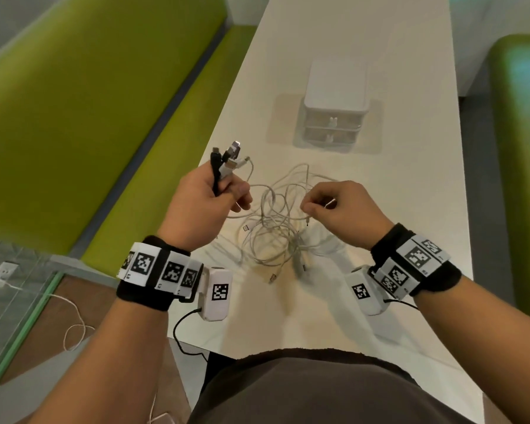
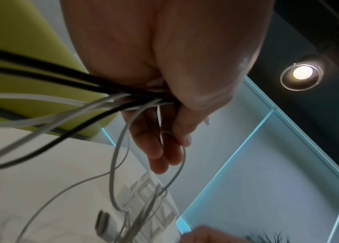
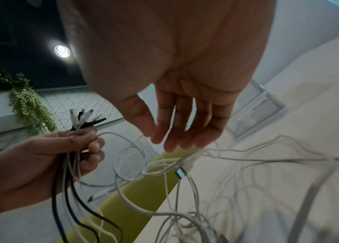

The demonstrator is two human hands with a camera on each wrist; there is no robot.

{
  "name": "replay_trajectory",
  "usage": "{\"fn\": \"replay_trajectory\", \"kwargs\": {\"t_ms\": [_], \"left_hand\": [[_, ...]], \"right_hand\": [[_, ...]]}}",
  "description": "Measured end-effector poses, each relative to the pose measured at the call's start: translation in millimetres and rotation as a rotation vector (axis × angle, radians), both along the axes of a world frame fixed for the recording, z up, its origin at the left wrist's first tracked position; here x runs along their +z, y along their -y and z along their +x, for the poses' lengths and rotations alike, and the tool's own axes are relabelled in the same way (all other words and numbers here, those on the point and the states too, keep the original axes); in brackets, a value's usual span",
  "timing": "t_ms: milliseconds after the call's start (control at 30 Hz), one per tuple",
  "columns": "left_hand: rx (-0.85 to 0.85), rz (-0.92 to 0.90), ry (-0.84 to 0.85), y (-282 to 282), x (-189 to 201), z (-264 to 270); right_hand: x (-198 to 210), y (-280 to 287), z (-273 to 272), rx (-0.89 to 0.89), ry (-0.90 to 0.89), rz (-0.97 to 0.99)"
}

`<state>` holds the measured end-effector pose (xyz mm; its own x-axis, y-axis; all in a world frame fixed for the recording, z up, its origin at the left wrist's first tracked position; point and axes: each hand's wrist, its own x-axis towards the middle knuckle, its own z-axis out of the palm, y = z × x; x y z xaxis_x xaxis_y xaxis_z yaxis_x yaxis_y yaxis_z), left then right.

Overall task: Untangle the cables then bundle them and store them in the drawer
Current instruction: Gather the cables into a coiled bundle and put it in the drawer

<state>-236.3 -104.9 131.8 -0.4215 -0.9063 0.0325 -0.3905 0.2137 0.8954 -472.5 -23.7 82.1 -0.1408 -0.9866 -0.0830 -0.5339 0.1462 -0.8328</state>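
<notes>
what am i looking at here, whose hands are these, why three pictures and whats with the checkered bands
There is no machine here: a person works with bare hands. The big picture comes from a camera worn on the head, looking down. The other two come from small cameras strapped at each wrist, next to the patterned bands, and look along the palm.

The left hand grips a bunch of black and white cable ends, plugs pointing up. The right hand reaches into a tangle of white cables lying on the table. Whether its fingers pinch a strand is unclear.

Further back stands a small white drawer box. A green bench runs along the left.
</notes>
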Motion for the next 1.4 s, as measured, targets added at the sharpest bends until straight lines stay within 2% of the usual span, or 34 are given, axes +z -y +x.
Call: {"fn": "replay_trajectory", "kwargs": {"t_ms": [67, 233, 433, 567, 733, 867, 1000, 1133, 1167, 1300, 1400], "left_hand": [[-0.028, 0.015, 0.014, 0, -2, 1], [-0.174, 0.058, 0.065, -22, -17, -17], [-0.094, 0.083, -0.003, -20, -14, -7], [-0.053, 0.007, 0.079, -15, -12, -2], [-0.02, -0.026, 0.145, -17, -16, -6], [0.058, -0.02, 0.131, -14, -14, -5], [0.133, 0.015, 0.199, -7, -13, -1], [0.165, 0.044, 0.184, -5, -13, 0], [0.154, 0.056, 0.193, -6, -14, -1], [0.091, 0.079, 0.237, -14, -12, -12], [0.02, 0.089, 0.148, -25, -6, -25]], "right_hand": [[2, 1, 2, 0.017, 0.035, -0.038], [-14, 1, 20, 0.164, -0.059, -0.051], [-17, -3, 9, 0.114, 0.036, -0.009], [-2, -4, 5, 0.004, 0.211, -0.049], [3, -2, 5, -0.071, 0.106, -0.133], [1, -3, -2, -0.102, 0.26, -0.079], [-2, -5, -15, -0.186, 0.245, -0.071], [2, -4, -20, -0.275, 0.533, -0.15], [4, -4, -18, -0.277, 0.552, -0.154], [11, -3, -7, -0.185, 0.432, -0.133], [14, -4, 3, -0.135, 0.402, -0.116]]}}
